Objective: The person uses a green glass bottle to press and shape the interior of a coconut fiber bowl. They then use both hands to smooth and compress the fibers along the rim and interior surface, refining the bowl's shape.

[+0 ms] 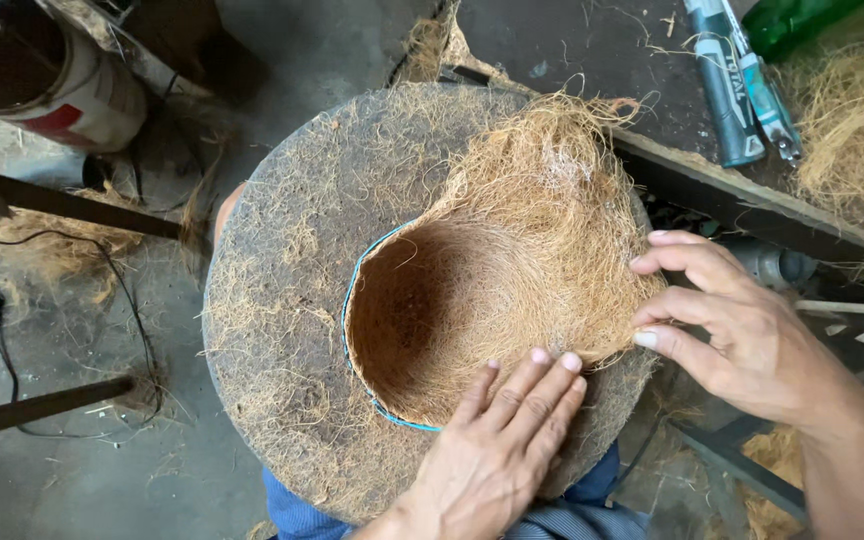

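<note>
Left hand (497,450) flat, right hand (727,325) open — both pressing coir bowl (472,300).

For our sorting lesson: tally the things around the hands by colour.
Brown: 2, round fibre board and fibre bowl liner
Teal: 2, hand tools
Green: 1, bottle
White and red: 1, bucket
Total: 6

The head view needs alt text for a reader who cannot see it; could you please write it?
Two bare hands press loose coir around a bowl-shaped hollow in a round fibre disc: the left hand lies flat at the near rim, the right hand touches the fibre's right edge. A blue cord edges the hollow; tools lie on a bench behind.
</note>
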